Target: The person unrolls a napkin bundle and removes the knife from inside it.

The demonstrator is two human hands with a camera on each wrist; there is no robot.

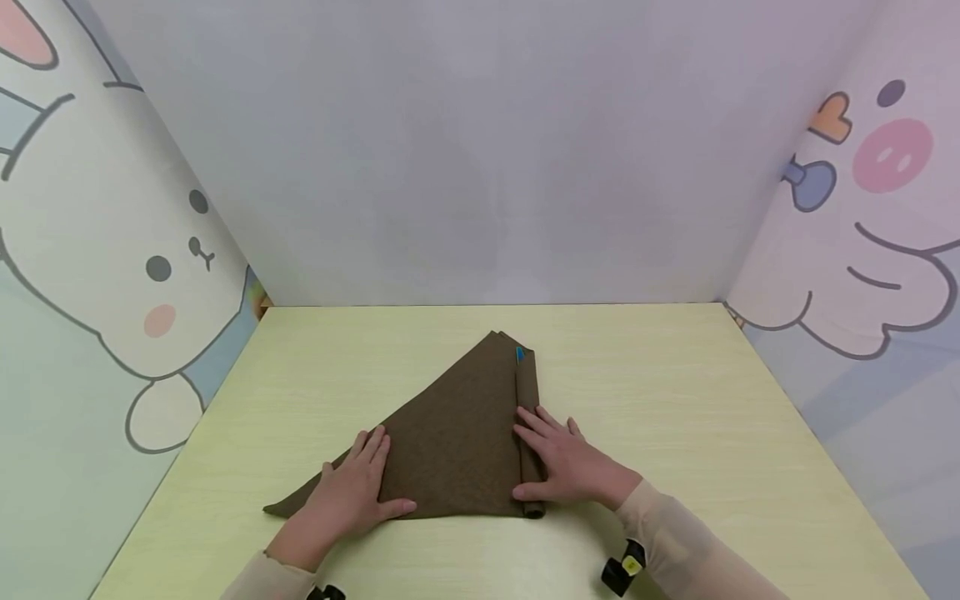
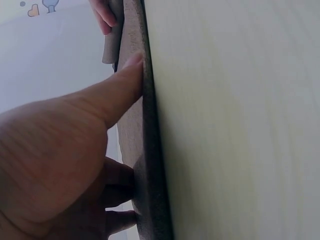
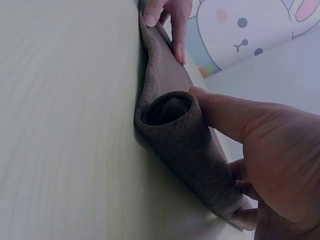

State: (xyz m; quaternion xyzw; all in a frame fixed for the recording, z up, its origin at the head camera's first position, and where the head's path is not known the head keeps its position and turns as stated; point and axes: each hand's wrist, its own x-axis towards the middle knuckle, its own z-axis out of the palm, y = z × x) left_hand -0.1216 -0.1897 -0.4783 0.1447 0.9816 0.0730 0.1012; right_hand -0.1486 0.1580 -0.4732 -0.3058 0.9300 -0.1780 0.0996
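A brown cloth [image 1: 450,450] lies folded into a triangle-like shape, its right side rolled into a narrow tube [image 1: 528,383]. The tube's hollow end [image 3: 167,110] faces the right wrist camera. A small blue patch [image 1: 520,353] shows beside the roll near the top corner. My left hand [image 1: 351,490] rests spread on the cloth's left part, thumb along the near edge. Over the roll lies my right hand [image 1: 568,460], fingers and thumb extended and pressing it, with the thumb by the near end.
The pale wooden table [image 1: 637,367] carries the cloth near its middle. A plain grey wall [image 1: 487,167] rises behind it. Cartoon-printed panels stand at the left [image 1: 90,250] and right [image 1: 900,275].
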